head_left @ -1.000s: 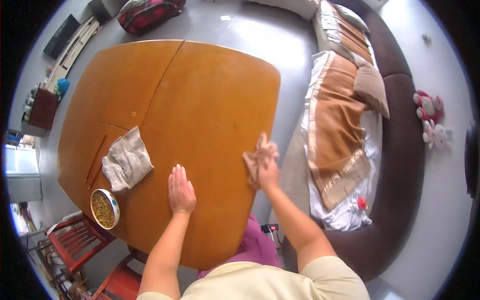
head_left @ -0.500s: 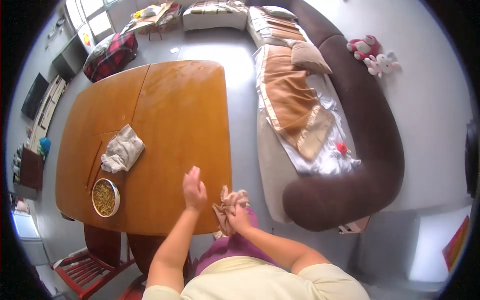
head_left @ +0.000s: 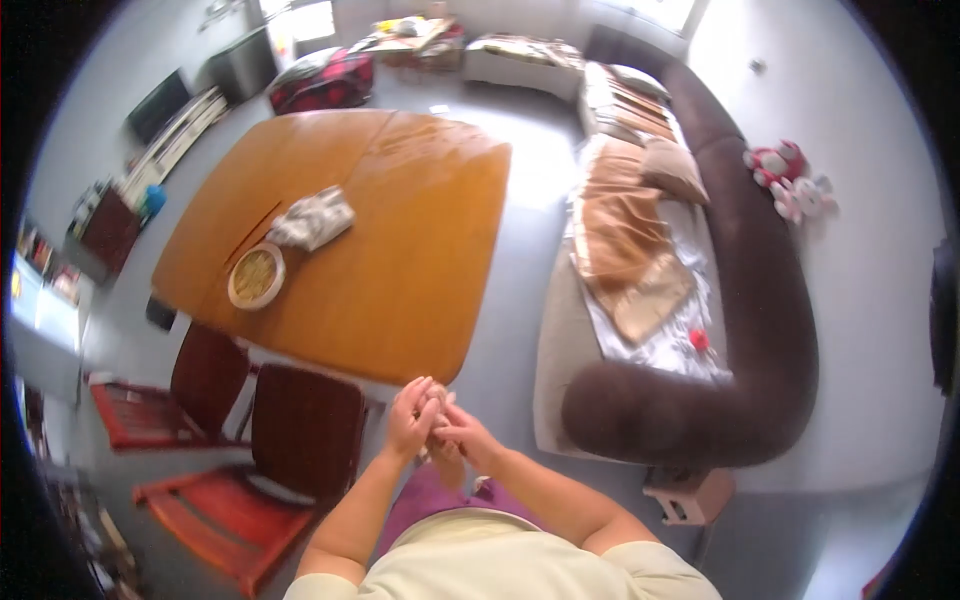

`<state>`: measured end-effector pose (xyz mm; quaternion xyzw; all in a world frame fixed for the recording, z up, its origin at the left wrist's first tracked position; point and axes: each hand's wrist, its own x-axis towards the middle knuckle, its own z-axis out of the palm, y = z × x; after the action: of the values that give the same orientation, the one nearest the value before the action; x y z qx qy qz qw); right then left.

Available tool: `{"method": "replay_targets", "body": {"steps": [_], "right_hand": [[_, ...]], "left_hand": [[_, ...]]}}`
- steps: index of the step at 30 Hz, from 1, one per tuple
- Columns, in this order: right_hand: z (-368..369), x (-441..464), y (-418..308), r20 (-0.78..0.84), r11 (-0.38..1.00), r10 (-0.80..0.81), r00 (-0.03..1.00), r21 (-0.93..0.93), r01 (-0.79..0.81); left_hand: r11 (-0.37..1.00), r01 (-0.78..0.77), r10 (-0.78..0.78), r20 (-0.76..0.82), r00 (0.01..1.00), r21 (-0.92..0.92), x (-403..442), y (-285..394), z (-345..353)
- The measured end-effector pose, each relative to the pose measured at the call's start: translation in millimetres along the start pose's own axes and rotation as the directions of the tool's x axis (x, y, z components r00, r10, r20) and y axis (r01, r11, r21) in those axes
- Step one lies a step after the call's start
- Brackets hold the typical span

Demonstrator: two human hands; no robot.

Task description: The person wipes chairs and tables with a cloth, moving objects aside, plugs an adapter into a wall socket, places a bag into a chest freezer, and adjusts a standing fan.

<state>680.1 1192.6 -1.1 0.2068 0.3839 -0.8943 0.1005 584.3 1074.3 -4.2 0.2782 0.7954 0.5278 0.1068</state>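
Both hands meet in front of my body, just off the near edge of the wooden table [head_left: 400, 240]. My left hand [head_left: 408, 420] and my right hand [head_left: 468, 436] are closed around a crumpled pinkish-brown cloth [head_left: 438, 412], mostly hidden between the fingers. On the table lies a light grey folded cloth [head_left: 314, 219]. Beside it stands a white bowl [head_left: 257, 277] of yellowish food, with a pair of brown chopsticks [head_left: 252, 236] behind it.
Two dark red chairs [head_left: 305, 428] stand at the table's near left side. To the right is a dark brown sofa [head_left: 765, 310] with an orange-brown blanket [head_left: 615, 225] and a cushion [head_left: 673, 168]. A small stool [head_left: 690, 495] stands by the sofa's near end.
My right hand has brought the crumpled cloth off the table's edge towards my body. My left hand has left its place over the table and closed on the cloth too. The view has shifted.
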Motion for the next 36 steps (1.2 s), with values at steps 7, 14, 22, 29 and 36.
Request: {"method": "replay_targets", "body": {"steps": [7,14,22,29,36], "right_hand": [[8.7,-62.7,39.1,0.058,0.996,0.089,0.994,-0.031,-0.087],[73.9,-86.2,117.5,0.224,0.935,0.195,0.955,-0.336,-0.112],[207.9,-114.5,276.8,0.588,0.538,0.559,0.584,-0.794,0.284],[351.2,-161.1,452.5,0.666,0.031,0.663,0.342,-0.48,0.877],[493.4,-180.5,518.9,0.868,0.172,0.496,-0.031,-0.064,0.983]], "left_hand": [[0.858,0.395,-0.445,-0.091,0.891,-0.327,-137.4,19.6,11.7],[0.873,0.38,-0.463,-0.277,0.842,-0.305,-275.5,23.5,-54.1],[0.857,0.388,-0.515,-0.568,0.642,-0.338,-497.1,28.1,-165.9],[0.798,0.598,-0.358,-0.857,0.37,-0.076,-712.2,35.4,-253.6],[0.598,0.801,-0.298,-0.937,0.18,-0.037,-805.4,40.6,-323.8]]}}
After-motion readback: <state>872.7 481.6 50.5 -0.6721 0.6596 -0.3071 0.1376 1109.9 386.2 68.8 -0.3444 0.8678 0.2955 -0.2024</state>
